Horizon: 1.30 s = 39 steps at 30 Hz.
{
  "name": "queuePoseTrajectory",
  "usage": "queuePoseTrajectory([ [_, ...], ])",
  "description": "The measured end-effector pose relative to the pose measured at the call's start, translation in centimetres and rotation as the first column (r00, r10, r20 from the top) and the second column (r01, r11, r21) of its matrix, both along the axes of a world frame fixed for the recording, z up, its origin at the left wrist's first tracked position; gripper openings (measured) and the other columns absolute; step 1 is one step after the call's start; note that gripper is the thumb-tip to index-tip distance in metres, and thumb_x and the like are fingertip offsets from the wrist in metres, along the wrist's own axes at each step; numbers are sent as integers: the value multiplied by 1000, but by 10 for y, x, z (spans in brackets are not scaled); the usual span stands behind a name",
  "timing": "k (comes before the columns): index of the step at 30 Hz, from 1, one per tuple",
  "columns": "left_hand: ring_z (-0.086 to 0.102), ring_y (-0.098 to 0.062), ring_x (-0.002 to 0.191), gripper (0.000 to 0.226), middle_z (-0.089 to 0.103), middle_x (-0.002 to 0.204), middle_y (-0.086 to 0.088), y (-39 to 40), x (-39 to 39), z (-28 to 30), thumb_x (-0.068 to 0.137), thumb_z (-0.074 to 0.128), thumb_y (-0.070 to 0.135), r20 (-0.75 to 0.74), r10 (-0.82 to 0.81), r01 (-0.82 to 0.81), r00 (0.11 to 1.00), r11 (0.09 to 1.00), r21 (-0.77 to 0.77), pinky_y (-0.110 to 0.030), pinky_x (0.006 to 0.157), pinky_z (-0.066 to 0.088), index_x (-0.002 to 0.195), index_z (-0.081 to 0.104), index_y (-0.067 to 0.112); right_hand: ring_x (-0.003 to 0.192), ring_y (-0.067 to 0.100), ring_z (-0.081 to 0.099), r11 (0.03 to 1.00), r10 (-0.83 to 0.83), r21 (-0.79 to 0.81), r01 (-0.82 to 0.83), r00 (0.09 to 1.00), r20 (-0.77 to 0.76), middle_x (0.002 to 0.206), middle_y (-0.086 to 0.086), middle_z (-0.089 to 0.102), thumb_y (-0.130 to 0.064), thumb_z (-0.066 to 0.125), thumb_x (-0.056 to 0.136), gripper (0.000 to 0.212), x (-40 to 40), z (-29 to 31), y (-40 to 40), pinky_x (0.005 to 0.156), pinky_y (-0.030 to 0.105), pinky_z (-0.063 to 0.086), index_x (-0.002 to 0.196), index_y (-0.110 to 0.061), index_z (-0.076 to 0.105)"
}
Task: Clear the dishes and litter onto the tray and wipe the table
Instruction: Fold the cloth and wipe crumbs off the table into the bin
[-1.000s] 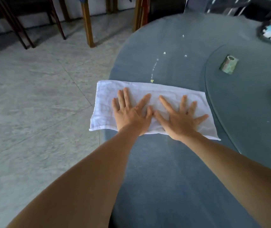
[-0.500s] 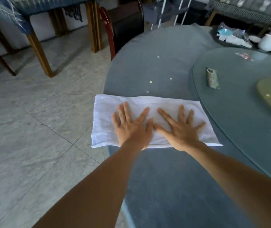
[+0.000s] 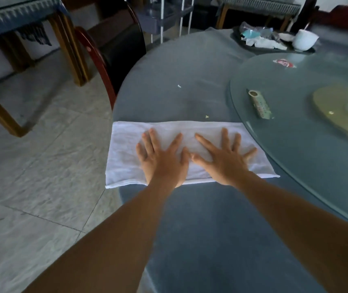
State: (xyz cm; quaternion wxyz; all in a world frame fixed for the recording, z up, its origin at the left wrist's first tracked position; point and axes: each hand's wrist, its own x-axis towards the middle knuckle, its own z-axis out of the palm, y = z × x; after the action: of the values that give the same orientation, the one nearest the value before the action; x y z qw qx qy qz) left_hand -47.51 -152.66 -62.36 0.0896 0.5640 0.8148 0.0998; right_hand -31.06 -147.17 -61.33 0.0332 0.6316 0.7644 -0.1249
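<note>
Two flat palms press my white cloth (image 3: 126, 149) on the tabletop (image 3: 200, 240), its left end overhanging the edge. My left hand (image 3: 163, 160) and right hand (image 3: 221, 160) lie side by side, fingers spread straight, thumbs touching; neither grip curls round anything. At 12 o'clock beyond the cloth: small crumbs (image 3: 207, 116). At 1 o'clock: a green wrapper tube (image 3: 259, 104) on the glass turntable (image 3: 295, 166). Farther, at 1 o'clock: a tray (image 3: 274, 50) holding litter (image 3: 261, 42) and a white cup (image 3: 305, 40).

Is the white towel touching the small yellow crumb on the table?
Apart. In the head view, a strip of bare tablecloth shows between the yellow crumb and the far edge of the white towel.
</note>
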Motion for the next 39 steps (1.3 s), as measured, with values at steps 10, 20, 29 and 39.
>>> queuePoseTrajectory([
  [10,-20,-34,154,58,-18,168,-15,145,-78,3,97,15,70,27,-159,160,987,987,-28,-53,123,-11,153,9,59,155,42,-25,988,-152,-18,153,988,29,170,2,-28,-105,5,68,81,-72,3,117,109,83,-12,143,-77,-11],
  [20,-16,-33,155,57,-14,169,-14,290,-136,-2,97,16,70,15,-214,214,977,977,-5,-53,123,-11,152,10,59,155,42,-23,969,-247,13,247,969,-10,171,3,-23,-105,3,64,84,-131,-3,248,110,81,-13,143,-77,-7],
  [29,-12,-30,156,56,-10,170,-11,456,-165,-3,96,18,72,16,-339,338,941,941,15,-52,124,-8,150,14,62,156,42,-22,915,-402,30,402,915,-31,172,4,-19,-102,9,71,76,-164,-5,385,109,81,-15,142,-79,-5],
  [39,-10,-31,156,53,-7,170,-14,643,-168,-6,98,23,67,38,-506,505,861,862,51,-53,123,-7,151,15,61,156,40,-20,820,-573,15,573,819,14,172,2,-20,-103,6,70,78,-175,0,549,108,83,-13,143,-77,-5],
])
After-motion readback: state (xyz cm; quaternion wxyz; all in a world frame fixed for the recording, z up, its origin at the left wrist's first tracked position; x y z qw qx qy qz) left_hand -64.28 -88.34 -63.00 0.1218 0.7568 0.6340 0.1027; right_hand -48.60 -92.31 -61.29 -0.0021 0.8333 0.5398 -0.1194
